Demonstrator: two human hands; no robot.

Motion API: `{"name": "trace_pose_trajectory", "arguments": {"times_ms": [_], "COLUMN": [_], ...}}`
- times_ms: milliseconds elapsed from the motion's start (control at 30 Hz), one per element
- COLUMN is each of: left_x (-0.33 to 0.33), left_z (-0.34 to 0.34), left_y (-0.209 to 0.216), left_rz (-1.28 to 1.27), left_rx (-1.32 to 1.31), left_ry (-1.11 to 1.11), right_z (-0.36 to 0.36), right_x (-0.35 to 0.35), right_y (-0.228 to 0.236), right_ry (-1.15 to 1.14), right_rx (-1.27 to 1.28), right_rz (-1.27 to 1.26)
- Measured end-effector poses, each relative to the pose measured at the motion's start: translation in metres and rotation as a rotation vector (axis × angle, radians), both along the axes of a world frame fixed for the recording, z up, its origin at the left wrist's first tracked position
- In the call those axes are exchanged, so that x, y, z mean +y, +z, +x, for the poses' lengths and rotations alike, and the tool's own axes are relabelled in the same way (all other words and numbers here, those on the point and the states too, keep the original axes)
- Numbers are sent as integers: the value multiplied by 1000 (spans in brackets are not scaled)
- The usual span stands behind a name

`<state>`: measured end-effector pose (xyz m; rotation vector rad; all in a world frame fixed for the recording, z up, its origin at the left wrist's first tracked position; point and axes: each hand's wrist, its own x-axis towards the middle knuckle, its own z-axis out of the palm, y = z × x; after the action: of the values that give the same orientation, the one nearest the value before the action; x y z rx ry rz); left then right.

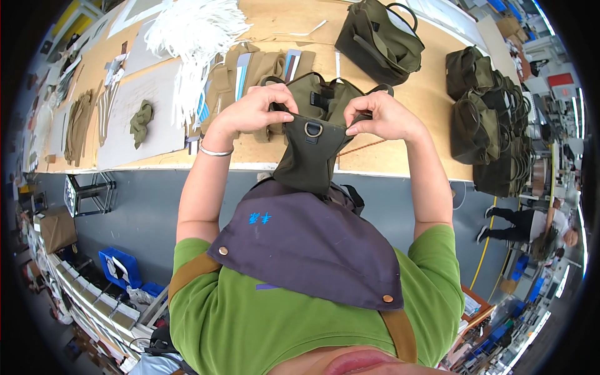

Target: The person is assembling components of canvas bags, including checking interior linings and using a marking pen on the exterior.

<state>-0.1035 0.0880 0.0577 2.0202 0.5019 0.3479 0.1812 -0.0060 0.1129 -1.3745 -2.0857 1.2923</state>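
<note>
1. My left hand (257, 111) grasps the rim of the bag (306, 164) at its left corner, with the thumb and fingers pinched together on the edge.
2. My right hand (384, 117) grasps the same rim at the right corner, also in a pinch.
3. The bag is dark green and it is between my two hands, in front of my chest, at the near edge of the counter (375, 161). Its mouth is open, and I can see the lighter green inside. Whether the counter carries its weight, I cannot tell.
4. On the side which faces me, just below the rim and between my hands, there is a D-ring (313, 129).
5. Beyond my left hand lie tan straps (267, 65) with some blue strips (242, 76) among them, and behind these a heap of white strips (195, 31).
6. Well to the left of my left hand, a crumpled green cloth (142, 123) lies on a grey board (164, 139).
7. Beyond my right hand stands another green bag (376, 47), with a handle raised.
8. Farther to the right of this hand, many similar bags (478, 128) are grouped close together.
9. Below my hands, a dark apron (306, 247) covers my chest.
</note>
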Motion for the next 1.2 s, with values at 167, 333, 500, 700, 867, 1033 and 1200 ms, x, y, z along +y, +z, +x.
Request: {"name": "trace_pose_trajectory", "arguments": {"times_ms": [167, 333, 500, 700, 867, 1033, 1200], "left_x": [-1, -37, -74, -95, -124, -149, -157], "left_z": [-5, 5, 7, 2, -47, -102, -148], "left_y": [-3, 29, 33, -44, -105, -122, -143], "left_rz": [11, 285, 664, 356, -4, -175, -202], "left_rx": [1, 136, -166, -147, -6, 66, 42], "left_ry": [33, 51, 298, 432, 552, 829, 1145], "right_z": [-3, -5, -30, -10, -18, -17, -50], "right_x": [1, -26, -66, -50, -28, -5, 29], "right_y": [-5, 16, 44, -73, -71, -62, -43], "right_ry": [-36, 129, 44, -75, -44, -7, 17], "right_rx": [114, -128, -339, -473, -465, -409, -541], "right_rz": [-81, 265, 517, 394, 217, -28, -127]}}
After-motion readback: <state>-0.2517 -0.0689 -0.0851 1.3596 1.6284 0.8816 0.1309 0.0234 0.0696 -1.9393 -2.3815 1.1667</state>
